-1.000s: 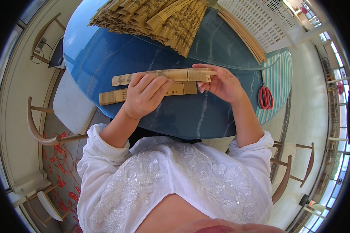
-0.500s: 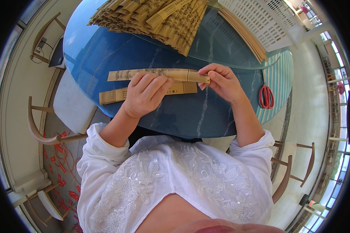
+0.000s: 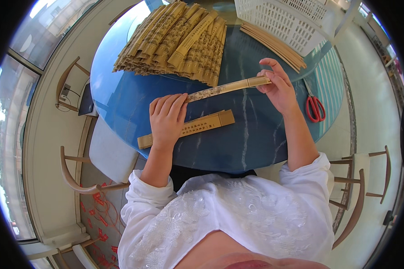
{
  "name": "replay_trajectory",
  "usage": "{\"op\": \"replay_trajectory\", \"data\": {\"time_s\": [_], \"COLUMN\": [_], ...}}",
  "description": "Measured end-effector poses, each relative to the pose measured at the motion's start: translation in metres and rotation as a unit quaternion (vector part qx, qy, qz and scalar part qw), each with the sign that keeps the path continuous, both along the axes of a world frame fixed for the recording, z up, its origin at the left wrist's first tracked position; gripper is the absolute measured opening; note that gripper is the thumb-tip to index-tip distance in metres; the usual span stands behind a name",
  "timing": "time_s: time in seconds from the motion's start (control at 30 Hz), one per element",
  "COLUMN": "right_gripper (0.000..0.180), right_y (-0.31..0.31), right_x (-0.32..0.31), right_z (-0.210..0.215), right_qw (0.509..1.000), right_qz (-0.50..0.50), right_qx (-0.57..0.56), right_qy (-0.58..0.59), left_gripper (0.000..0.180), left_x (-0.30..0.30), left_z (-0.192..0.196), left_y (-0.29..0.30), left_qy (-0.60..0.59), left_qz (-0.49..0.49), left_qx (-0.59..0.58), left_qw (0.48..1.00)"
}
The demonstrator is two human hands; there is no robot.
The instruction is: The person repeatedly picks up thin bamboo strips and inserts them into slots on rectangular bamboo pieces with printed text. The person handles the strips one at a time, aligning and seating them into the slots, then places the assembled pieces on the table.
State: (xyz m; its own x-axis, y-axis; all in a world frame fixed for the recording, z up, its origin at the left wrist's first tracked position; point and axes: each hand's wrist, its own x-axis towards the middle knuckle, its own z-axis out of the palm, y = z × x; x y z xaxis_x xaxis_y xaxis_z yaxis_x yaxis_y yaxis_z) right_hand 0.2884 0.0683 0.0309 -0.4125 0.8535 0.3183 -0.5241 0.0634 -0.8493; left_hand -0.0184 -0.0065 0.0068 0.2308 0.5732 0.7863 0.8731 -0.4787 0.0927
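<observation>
Round blue worktop (image 3: 256, 143) by a window, with a person holding a closed folding fan over it.

Mid-frame, the closed fan (image 3: 229, 87) lies slanted between both hands: the left hand (image 3: 167, 117) presses flat, fingers together, over its lower end, and the right hand (image 3: 278, 87) pinches its upper end near centre right. A second closed fan (image 3: 197, 125) rests on the worktop just below, partly under the left hand. It looks light, stiff along the ribs yet fragile in the paper, so it is best gripped at the outer guards. A heap of fans (image 3: 175, 40) sits upper centre, a white basket (image 3: 283, 20) upper right, red scissors (image 3: 315, 107) at right.
</observation>
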Motion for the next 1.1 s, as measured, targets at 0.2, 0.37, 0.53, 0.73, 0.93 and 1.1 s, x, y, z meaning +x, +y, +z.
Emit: {"op": "replay_trajectory", "data": {"time_s": [0.2,0.37,0.53,0.73,0.93,1.1], "right_gripper": [0.03,0.031,0.036,0.039,0.036,0.025], "right_y": [0.01,0.02,0.051,0.052,0.051,0.048], "right_x": [0.016,0.022,0.053,0.068,0.068,0.068], "right_z": [0.001,0.004,-0.041,-0.051,-0.048,-0.046], "right_qw": [0.997,0.967,0.6,0.473,0.468,0.469], "right_qz": [-0.039,-0.248,-0.577,-0.578,-0.538,-0.546], "right_qx": [-0.022,-0.055,0.253,0.158,0.105,0.112], "right_qy": [0.059,-0.029,-0.493,-0.646,-0.693,-0.685], "left_gripper": [0.02,0.019,0.029,0.045,0.034,0.029], "left_x": [-0.009,-0.018,-0.015,0.003,0.003,0.002], "left_z": [0.014,0.055,0.093,0.066,0.051,0.054], "left_y": [-0.005,0.015,0.067,0.109,0.113,0.114], "left_qy": [0.004,-0.033,0.126,0.227,0.216,0.201], "left_qz": [-0.025,0.021,0.148,0.235,0.211,0.203], "left_qx": [0.041,0.074,0.165,0.03,-0.041,-0.039], "left_qw": [0.999,0.996,0.967,0.944,0.953,0.958]}}
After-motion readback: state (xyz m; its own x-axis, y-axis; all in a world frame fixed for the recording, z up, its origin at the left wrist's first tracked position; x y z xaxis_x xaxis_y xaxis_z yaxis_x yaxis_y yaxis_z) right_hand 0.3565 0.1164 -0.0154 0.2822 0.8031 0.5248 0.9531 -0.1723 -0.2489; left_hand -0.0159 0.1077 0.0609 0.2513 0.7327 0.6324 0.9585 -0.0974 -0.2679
